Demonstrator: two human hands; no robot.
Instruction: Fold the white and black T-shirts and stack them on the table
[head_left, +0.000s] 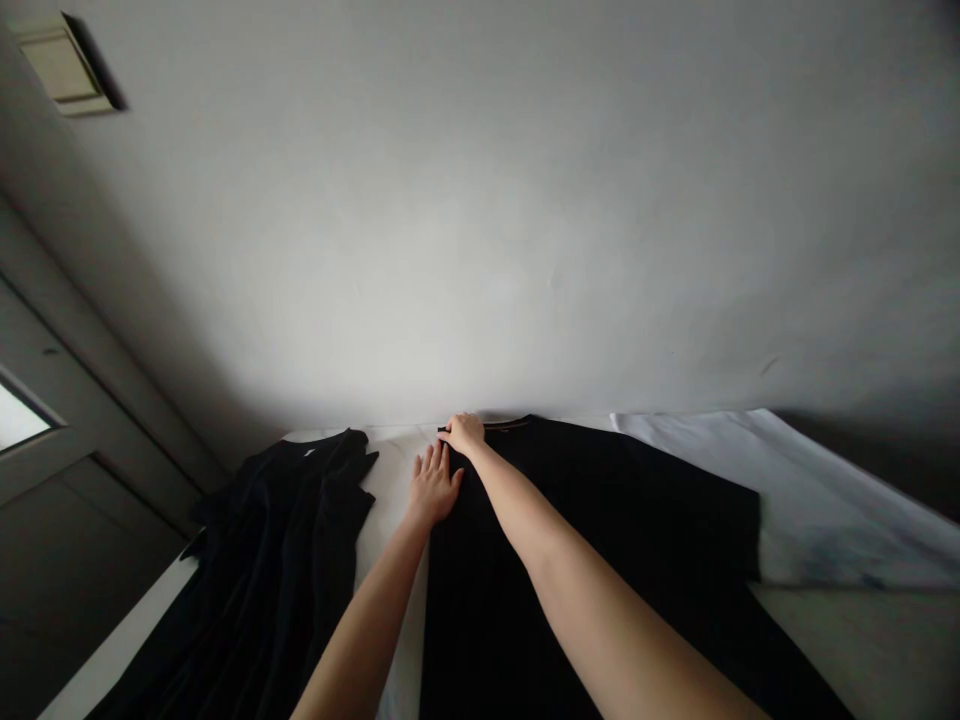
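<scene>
A black T-shirt [615,520] lies spread out in front of me, its collar toward the wall and one short sleeve reaching to the right. Its left edge runs nearly straight, with no sleeve showing on that side. My left hand [435,485] rests flat on that edge, fingers spread and pointing away from me. Just beyond it, my right hand [465,433] has its fingers curled onto the shirt's top edge, left of the collar. The fingertips of that hand are partly hidden.
Another black garment [262,560] lies rumpled to the left. On the right is a white cloth [810,490] with a faint bluish patch. A pale wall [480,220] rises right behind the surface. A grey door [67,520] stands at far left, below a wall switch [61,65].
</scene>
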